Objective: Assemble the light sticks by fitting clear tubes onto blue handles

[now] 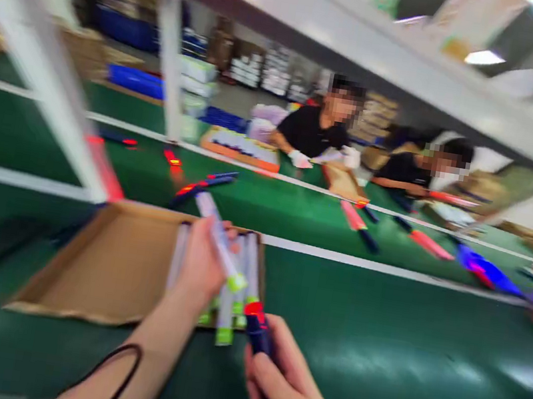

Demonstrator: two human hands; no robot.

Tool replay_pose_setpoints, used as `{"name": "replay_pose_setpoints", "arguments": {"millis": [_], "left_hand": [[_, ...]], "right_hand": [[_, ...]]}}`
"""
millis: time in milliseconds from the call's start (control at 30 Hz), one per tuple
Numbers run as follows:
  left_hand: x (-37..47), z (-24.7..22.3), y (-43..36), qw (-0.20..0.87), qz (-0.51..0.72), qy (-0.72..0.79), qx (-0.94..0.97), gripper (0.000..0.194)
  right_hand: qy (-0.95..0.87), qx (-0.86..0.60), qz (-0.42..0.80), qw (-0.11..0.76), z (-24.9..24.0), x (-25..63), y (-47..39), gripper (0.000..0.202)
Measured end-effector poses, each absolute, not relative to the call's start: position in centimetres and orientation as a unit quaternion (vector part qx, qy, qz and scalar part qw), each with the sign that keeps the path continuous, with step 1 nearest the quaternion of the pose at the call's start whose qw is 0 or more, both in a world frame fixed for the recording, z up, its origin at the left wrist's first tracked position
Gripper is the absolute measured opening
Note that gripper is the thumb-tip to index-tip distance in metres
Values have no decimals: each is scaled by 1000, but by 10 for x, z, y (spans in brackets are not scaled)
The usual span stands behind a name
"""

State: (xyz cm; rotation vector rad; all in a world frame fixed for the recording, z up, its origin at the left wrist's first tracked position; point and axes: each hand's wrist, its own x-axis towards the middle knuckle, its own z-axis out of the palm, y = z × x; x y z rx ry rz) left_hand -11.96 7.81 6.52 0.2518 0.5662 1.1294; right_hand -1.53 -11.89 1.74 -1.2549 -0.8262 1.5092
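Observation:
My left hand [202, 253] is closed around a pale translucent tube [224, 247] with a lime-green end, held slanted over a shallow cardboard box. My right hand [287, 371] grips a dark blue flashlight-like handle [259, 333] whose red end glows, just in front of the box's right corner. Another pale tube [251, 264] lines up with that red end; I cannot tell whether the two are joined. Several more green-ended tubes [226, 318] lie in the right part of the cardboard box [104, 268], partly hidden by my left hand.
The green belt [379, 318] runs across, with white rails. Beyond the box lie red-lit dark blue handles [205, 183] and reddish wands [431, 244]. Two people [314, 129] work opposite, near a box of tubes [241, 148]. A white post [64, 73] and an overhead beam [370, 54] frame the station.

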Motion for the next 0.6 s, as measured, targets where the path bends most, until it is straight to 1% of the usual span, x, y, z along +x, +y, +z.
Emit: {"name": "replay_pose_setpoints", "arguments": {"millis": [33, 100, 167, 233, 367, 433, 533, 600], "left_hand": [[-120, 61, 82, 785, 538, 287, 108, 15], [-123, 48, 89, 764, 569, 289, 97, 13], [-125, 39, 89, 751, 594, 274, 90, 25], [-126, 37, 83, 751, 600, 262, 84, 32], [-126, 41, 77, 790, 557, 242, 86, 29], [-126, 44, 76, 808, 537, 231, 82, 28], [-125, 45, 76, 813, 541, 203, 64, 24], [-124, 45, 75, 812, 549, 188, 64, 27]], "right_hand": [[-326, -521, 623, 484, 13, -17, -117, 63], [-285, -534, 629, 488, 5, -20, -111, 69], [-250, -556, 622, 492, 2, -24, -105, 82], [-243, -578, 609, 486, 1, -28, -102, 86], [-273, -600, 593, 462, -1, -29, -99, 79], [-284, -605, 589, 454, -2, -28, -102, 79], [-283, -602, 594, 452, -1, -29, -106, 77], [-292, -588, 607, 449, 1, -31, -107, 70]]}}
